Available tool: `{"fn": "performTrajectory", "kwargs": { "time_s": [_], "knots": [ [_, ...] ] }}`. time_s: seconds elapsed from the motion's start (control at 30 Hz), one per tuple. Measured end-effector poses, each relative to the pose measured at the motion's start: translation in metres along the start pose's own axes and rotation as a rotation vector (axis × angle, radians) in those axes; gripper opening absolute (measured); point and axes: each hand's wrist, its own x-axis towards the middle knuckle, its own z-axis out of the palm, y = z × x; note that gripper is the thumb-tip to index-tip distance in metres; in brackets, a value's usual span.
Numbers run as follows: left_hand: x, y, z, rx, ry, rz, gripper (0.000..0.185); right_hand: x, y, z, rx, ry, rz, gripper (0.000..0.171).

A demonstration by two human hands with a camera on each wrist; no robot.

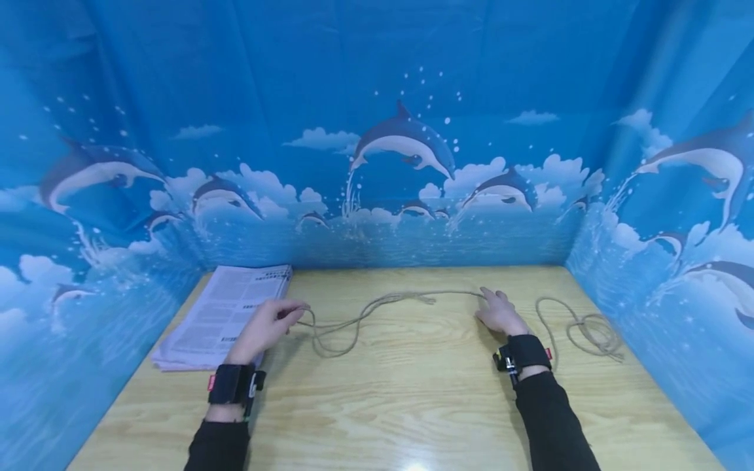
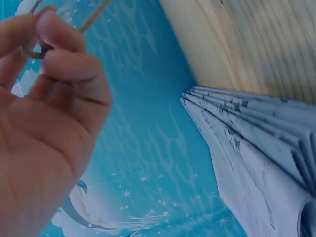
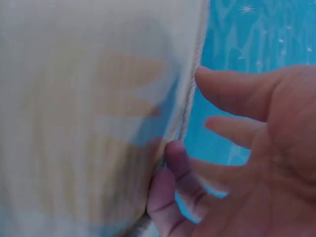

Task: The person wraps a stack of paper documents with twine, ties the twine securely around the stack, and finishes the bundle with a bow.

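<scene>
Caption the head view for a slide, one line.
Left hand pinches a rope beside stacked newspapers; right hand rests on it.

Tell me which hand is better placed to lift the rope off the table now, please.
The left hand, probably. It already pinches the rope between curled fingers, so its grip is made. The right hand only rests nearly flat on the rope, with fingers open.

A stack of printed papers (image 1: pixel 220 315) lies at the far left corner of the pale wooden tabletop (image 1: pixel 412 399), its layered edges fanned, perhaps folded newspapers. Blue sheets printed with dolphins and clouds (image 1: pixel 406 144) stand along the far, left and right edges.
</scene>
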Motion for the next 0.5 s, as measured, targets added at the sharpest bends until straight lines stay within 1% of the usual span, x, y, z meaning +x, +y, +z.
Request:
{"fn": "performTrajectory", "kwargs": {
  "time_s": [0.1,0.2,0.3,0.4,0.43,0.5],
  "knots": [
    [-0.002,-0.001,0.000,0.050,-0.031,0.015,0.028,-0.005,0.010,-0.004,-0.025,-0.004,-0.026,0.060],
    [-0.002,-0.002,0.000,0.098,-0.050,0.020,0.026,-0.010,0.017,-0.008,-0.043,0.023,-0.081,0.048],
    [-0.003,-0.004,-0.001,0.135,-0.015,0.009,0.024,-0.013,0.023,-0.012,-0.044,0.051,-0.128,0.026],
    [-0.006,-0.007,-0.004,0.164,0.028,0.004,0.022,-0.016,0.027,-0.015,-0.032,0.053,-0.156,0.007],
    [-0.008,-0.008,-0.006,0.172,0.043,-0.006,0.021,-0.017,0.029,-0.017,-0.033,0.055,-0.162,0.004],
    [-0.011,-0.010,-0.011,0.192,0.070,-0.015,0.021,-0.020,0.033,-0.021,-0.042,0.049,-0.149,0.005]
  ]
}}
